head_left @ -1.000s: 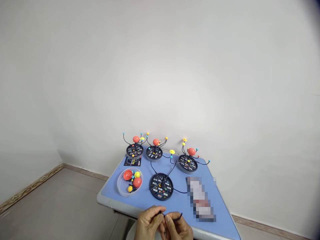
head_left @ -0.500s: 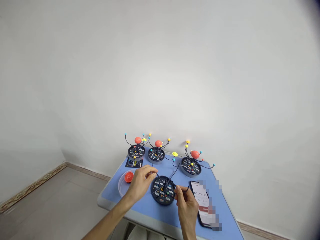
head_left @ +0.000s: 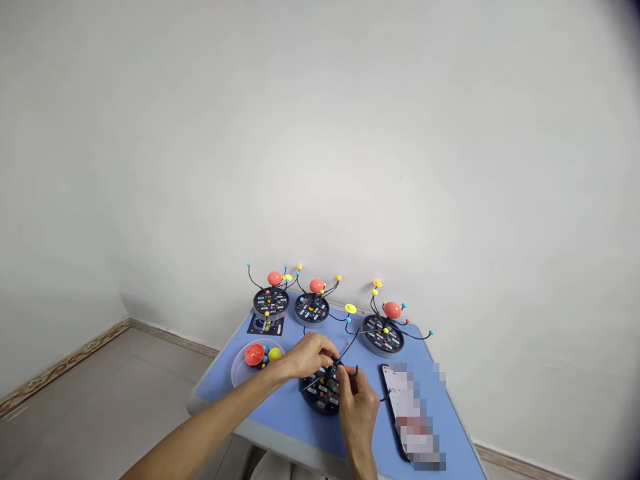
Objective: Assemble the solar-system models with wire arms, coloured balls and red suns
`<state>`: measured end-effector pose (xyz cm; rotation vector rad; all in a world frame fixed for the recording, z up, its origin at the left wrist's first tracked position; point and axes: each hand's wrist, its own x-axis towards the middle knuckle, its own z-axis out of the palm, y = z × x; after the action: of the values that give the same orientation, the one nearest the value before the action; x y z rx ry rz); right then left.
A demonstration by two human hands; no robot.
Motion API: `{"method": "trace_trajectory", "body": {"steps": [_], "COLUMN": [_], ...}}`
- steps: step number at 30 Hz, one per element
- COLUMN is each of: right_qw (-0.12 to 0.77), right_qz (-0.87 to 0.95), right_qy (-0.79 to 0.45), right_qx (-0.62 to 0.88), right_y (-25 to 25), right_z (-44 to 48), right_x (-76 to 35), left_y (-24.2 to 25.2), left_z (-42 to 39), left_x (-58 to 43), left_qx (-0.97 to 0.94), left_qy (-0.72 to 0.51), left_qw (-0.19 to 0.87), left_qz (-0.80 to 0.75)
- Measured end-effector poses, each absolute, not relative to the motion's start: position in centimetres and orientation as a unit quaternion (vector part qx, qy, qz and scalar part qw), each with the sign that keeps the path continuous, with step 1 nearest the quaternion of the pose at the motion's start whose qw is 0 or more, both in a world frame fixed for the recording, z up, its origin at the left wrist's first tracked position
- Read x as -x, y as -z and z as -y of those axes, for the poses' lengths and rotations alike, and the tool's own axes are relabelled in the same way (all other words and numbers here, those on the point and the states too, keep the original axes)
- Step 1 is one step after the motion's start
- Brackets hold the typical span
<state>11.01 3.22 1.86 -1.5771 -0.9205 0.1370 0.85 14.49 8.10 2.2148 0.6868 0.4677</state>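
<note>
A solar system model's round black base [head_left: 320, 401] with printed labels lies on the table in front of me. Thin black curved rods [head_left: 349, 345] spread out from its centre post. My left hand [head_left: 311, 355] reaches over the base from the left, its fingers closed at the centre post where the rods meet. From the right, my right hand [head_left: 359, 401] pinches a black curved rod close to the same post. The fingers cover the joint itself. Left of the base, a clear round tray [head_left: 235, 370] holds a red half ball [head_left: 255, 355], a yellow piece [head_left: 275, 354] and small blue balls.
Three assembled models with red balls, one at left [head_left: 271, 303], one in the middle [head_left: 312, 310] and one at right [head_left: 383, 335], stand along the wall. A dark printed card [head_left: 265, 325] lies by the left one. A phone [head_left: 405, 413] rests at right on the blue table [head_left: 295, 433].
Both hands have moved inward to the centre post, the right one bringing the rod with it. My left hand has moved off the tray, uncovering the yellow and blue pieces.
</note>
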Motion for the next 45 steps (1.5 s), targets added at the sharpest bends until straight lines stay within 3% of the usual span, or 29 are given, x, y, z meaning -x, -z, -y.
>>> {"method": "trace_trajectory", "body": {"steps": [18,36,41,45], "right_qw": [0.567,0.524,0.488,0.468], "right_qz": [0.433,0.43,0.429,0.412], "right_qy": [-0.075,-0.103,-0.054,0.061], "right_qx": [0.697,0.728,0.759,0.78], "right_y": [-1.9,-0.5,-0.3,-0.5], "right_z": [-2.9,-1.8,-0.1,2.0], "right_x": [-11.2,-11.6,-12.4,-12.4], "left_y": [-7.7,-7.0,-10.4,-12.6], "left_z": [-15.4,-15.8,-16.1,-15.6], "left_x": [-1.0,-1.4,1.9,7.7], "left_qx": [-0.908,-0.884,-0.868,-0.865], "left_qy": [-0.101,-0.077,-0.143,-0.176], "left_qw": [0.33,0.371,0.364,0.318], "left_qz": [-0.237,-0.272,-0.306,-0.347]}}
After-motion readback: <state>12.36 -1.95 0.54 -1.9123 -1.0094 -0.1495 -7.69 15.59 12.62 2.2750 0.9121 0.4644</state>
